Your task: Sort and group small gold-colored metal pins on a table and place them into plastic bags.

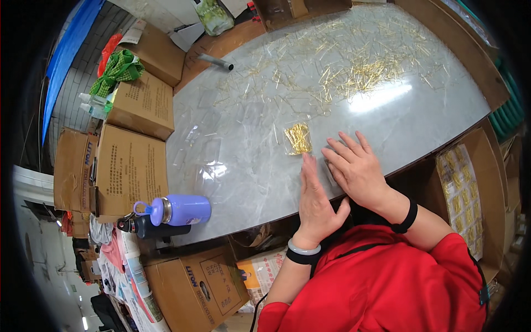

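A small clear packet of gold-coloured pins [298, 138] lies on the grey marbled tabletop [249, 166], just beyond my fingertips. My left hand [316, 205] is held edge-down by the table's near edge, its fingers straight and together, the thumb out to the right; its fingertips are close to the packet's lower corner. To its right, my right hand [357, 171] hovers palm-down with the fingers stretched and slightly spread. Neither hand shows anything held. Farther off, a loose heap of the same gold pins [365, 74] spreads across the table.
Clear plastic bags [204, 144] lie at the table's left. A purple bottle [188, 210] and a black one [157, 228] lie near the left edge. Cardboard boxes [133, 171] line that side. At right, an open carton [489, 166] holds rows of filled packets [462, 193].
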{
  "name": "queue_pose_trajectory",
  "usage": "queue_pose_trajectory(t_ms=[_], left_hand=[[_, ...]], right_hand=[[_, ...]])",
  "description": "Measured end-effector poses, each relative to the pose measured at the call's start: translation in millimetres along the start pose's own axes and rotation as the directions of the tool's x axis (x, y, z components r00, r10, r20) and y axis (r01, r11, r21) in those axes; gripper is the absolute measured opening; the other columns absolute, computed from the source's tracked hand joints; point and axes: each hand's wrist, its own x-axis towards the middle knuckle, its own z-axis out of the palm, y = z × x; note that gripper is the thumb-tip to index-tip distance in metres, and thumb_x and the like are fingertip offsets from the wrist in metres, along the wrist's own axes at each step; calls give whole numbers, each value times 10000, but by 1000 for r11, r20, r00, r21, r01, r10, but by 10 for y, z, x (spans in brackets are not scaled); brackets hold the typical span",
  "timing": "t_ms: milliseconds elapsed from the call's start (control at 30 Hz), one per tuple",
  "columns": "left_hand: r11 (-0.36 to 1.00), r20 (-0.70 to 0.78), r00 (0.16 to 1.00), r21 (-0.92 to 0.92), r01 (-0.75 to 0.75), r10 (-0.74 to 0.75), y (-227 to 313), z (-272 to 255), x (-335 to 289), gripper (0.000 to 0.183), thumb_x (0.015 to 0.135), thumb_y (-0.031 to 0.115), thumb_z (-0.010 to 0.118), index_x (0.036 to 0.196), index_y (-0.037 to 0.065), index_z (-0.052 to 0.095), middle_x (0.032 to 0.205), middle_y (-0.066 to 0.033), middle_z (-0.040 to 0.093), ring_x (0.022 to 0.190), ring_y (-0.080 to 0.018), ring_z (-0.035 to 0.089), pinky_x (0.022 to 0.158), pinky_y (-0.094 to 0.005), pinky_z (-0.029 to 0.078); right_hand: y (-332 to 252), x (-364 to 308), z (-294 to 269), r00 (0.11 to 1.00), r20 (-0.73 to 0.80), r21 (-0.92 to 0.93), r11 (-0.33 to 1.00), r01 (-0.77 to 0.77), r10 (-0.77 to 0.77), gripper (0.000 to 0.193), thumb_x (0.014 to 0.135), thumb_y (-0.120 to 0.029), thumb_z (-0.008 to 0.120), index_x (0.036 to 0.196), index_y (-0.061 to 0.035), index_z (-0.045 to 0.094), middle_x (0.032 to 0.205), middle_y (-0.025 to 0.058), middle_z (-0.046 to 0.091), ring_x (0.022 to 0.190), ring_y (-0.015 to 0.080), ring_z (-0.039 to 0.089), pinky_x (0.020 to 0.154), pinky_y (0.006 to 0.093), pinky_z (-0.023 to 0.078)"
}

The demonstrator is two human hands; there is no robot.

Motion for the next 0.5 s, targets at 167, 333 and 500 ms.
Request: queue_pose_trajectory(t_ms=[167,333,500], left_hand=[[998,30,999,55,16,-17,4,-44,32,1195,759,56,748,1552,-39,-142,1610,-339,147,1466,-469,287,1191,-507,262],[997,-28,998,-63,50,-52,2,11,-13,1149,778,52,732,1561,-44,-104,1593,-329,222,1463,-463,296,1199,-482,251],[998,-9,998,1,69,-69,-32,-14,-50,1109,783,79,747,1566,-61,-26,1583,-310,265,1456,-459,310,1194,-480,263]], right_hand=[[172,-62,-221,996,79,-51,997,50,-46,434,945,-339,609,1276,-60,638,1375,122,595,1396,324,438,1198,575,213],[645,-228,-438,992,85,-250,966,-71,95,466,986,-337,536,1352,-51,573,1443,136,542,1416,325,421,1205,590,179],[1715,-484,-873,873,-27,-307,827,-471,487,435,1006,-278,478,1364,-37,534,1449,171,527,1391,368,432,1186,540,257]])
